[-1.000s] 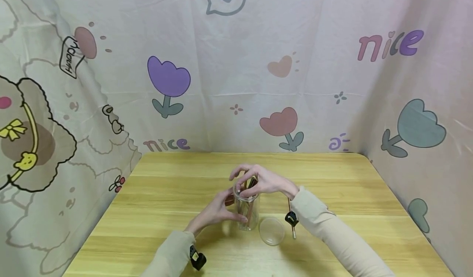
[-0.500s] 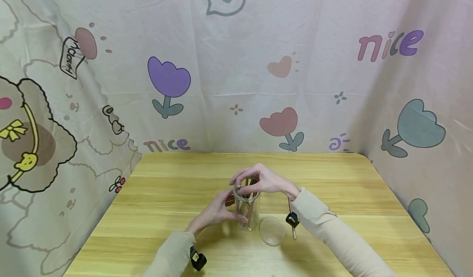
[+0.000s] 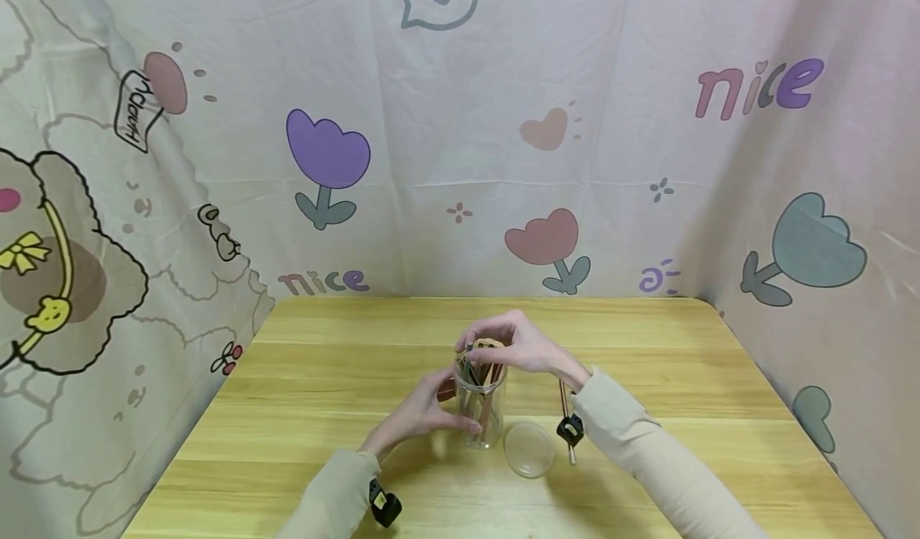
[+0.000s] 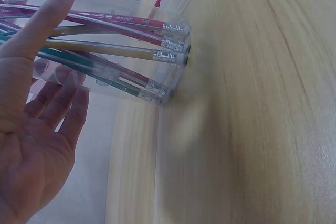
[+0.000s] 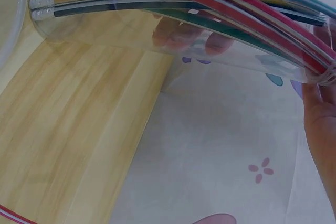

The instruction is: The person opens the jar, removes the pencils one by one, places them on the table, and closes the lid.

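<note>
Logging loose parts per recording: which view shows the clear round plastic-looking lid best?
The head view: the lid lies whole and uncovered there, right of the clear cylindrical jar. The left wrist view cuts it off at the top edge; the right wrist view shows only a curved part at the left edge.

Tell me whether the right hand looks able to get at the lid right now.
Probably yes: the lid lies uncovered on the table beside the jar, though the right hand is at the jar's mouth.
</note>
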The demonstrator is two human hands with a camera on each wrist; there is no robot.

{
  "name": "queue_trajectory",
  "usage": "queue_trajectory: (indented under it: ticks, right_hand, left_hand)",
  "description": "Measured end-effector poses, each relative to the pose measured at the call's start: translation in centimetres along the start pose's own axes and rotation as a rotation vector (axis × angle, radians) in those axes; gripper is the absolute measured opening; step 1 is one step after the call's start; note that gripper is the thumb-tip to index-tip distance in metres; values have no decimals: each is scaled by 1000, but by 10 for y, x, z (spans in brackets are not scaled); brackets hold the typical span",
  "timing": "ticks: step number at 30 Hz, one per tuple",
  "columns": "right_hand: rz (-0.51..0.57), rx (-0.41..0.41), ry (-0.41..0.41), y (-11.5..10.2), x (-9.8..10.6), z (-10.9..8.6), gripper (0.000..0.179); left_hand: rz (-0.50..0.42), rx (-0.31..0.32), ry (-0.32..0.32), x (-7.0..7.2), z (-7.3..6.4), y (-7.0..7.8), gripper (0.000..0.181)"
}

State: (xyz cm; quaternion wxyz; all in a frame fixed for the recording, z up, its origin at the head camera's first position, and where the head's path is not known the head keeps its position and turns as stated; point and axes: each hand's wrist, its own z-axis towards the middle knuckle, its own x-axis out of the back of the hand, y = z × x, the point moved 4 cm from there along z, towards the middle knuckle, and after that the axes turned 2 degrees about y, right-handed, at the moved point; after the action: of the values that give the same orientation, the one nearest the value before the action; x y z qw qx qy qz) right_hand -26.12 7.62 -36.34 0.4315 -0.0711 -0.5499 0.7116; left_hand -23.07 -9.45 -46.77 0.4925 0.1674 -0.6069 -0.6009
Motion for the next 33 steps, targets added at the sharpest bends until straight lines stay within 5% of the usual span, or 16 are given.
queue_trajectory:
  ticks: [18, 27, 33]
  right_hand:
    - [160, 39, 374, -14, 12, -10, 27]
    - [198, 123, 485, -20, 15, -15, 17]
    - [284, 171, 550, -27, 18, -19, 28]
  left_hand:
    - [18, -40, 4, 1, 2, -1, 86]
    - [2, 4, 8, 0, 1, -1, 88]
    - [2, 13, 8, 0, 0, -1, 86]
